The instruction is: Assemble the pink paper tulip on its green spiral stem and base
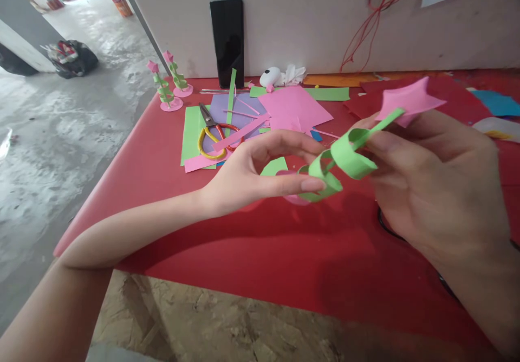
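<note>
Between my two hands is a tilted paper flower, with a pink star [410,102] at its upper right end and curled green paper leaves [352,156] along a thin green stem. A round pink base [294,199] shows partly behind my left thumb. My left hand [264,167] pinches the lower green curl between thumb and fingers. My right hand [430,178] grips the stem just below the star, thumb in front. Some of its fingers are hidden behind the flower.
Two finished-looking paper flowers [166,94] stand at the table's left corner. Scissors [211,131] lie on green, purple and pink paper [296,107]. A black phone [227,42] leans on the wall. Near it sits a white rounded object [270,76]. Red wires [374,20] hang at right.
</note>
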Demonstrator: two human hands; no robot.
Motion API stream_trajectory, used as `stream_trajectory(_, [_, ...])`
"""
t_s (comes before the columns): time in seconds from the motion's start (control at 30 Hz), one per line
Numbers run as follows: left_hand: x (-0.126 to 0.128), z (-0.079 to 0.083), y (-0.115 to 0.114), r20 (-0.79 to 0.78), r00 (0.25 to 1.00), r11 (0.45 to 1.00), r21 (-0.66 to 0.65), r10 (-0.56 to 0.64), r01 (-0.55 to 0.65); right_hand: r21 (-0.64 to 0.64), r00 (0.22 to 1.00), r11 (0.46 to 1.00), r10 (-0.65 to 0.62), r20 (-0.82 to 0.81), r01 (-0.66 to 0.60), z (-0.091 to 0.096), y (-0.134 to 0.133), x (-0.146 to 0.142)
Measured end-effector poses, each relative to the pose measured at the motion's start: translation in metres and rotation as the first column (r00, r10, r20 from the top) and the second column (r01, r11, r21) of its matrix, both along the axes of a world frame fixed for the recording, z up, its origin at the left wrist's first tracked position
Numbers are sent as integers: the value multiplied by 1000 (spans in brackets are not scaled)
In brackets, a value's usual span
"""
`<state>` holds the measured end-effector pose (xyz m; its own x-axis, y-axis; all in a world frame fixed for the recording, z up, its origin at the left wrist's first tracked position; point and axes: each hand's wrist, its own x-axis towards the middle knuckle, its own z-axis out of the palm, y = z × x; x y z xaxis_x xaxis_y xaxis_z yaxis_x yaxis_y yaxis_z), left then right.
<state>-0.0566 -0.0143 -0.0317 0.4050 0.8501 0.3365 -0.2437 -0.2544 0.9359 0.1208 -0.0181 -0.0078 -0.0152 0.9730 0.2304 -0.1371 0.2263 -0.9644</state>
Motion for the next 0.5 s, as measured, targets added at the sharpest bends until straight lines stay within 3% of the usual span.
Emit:
stream_trajectory(0.13, [-1,1,2,-48,999,1000,12,3,-2,-104,997,995,7,-73,-14,3,2,-2])
stream_trajectory(0.27, [-5,2,4,-170,981,984,168,88,-59,-140,995,990,19,-94,-32,2,2,-2])
stream_trajectory(0.37, [-7,4,5,-203,964,934,345,172,-94,-188,998,982,11,-56,-22,3,3,-1])
stream_trajectory(0.5, [-8,8,6,-222,934,822,558,280,-114,-304,997,951,74,19,-64,13,4,-1])
